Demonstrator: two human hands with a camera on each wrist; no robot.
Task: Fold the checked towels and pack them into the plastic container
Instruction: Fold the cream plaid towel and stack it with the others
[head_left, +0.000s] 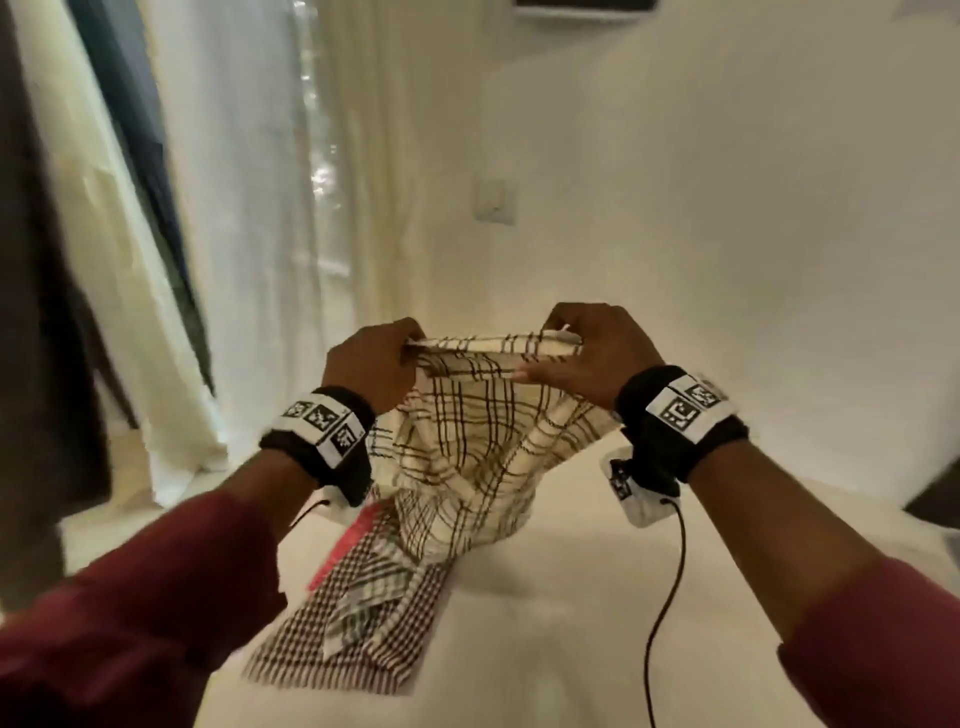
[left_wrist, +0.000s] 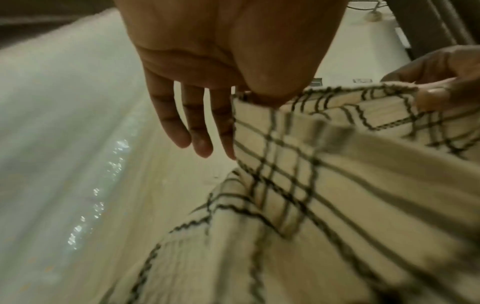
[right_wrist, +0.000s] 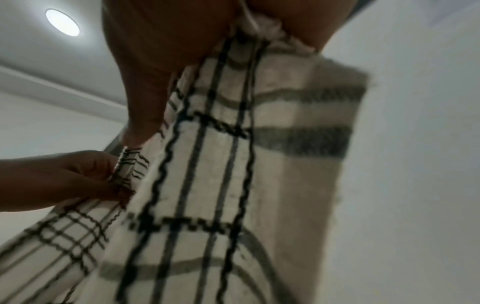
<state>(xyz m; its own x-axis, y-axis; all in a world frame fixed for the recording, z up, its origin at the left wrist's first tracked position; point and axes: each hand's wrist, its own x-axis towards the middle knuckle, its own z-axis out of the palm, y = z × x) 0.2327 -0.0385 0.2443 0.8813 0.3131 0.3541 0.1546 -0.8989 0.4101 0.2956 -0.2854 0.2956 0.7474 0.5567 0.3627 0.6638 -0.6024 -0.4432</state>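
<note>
A cream towel with thin black checks (head_left: 467, 441) hangs in the air between both hands, its lower part drooping to the white surface. My left hand (head_left: 374, 358) pinches the left end of the top edge; in the left wrist view the thumb (left_wrist: 259, 82) presses the cloth (left_wrist: 324, 164) while three fingers (left_wrist: 182, 127) hang straight. My right hand (head_left: 587, 353) pinches the right end of that edge, with bunched cloth (right_wrist: 221, 164) between thumb and fingers. A second towel with small dark red checks (head_left: 358, 618) lies flat below. No plastic container is in view.
The white surface (head_left: 571, 597) spreads under the towels. Pale curtains (head_left: 249, 260) hang on the left and a white wall with a switch (head_left: 493, 200) stands behind. A black cable (head_left: 670, 597) hangs from my right wrist. A ceiling light (right_wrist: 62, 22) shows in the right wrist view.
</note>
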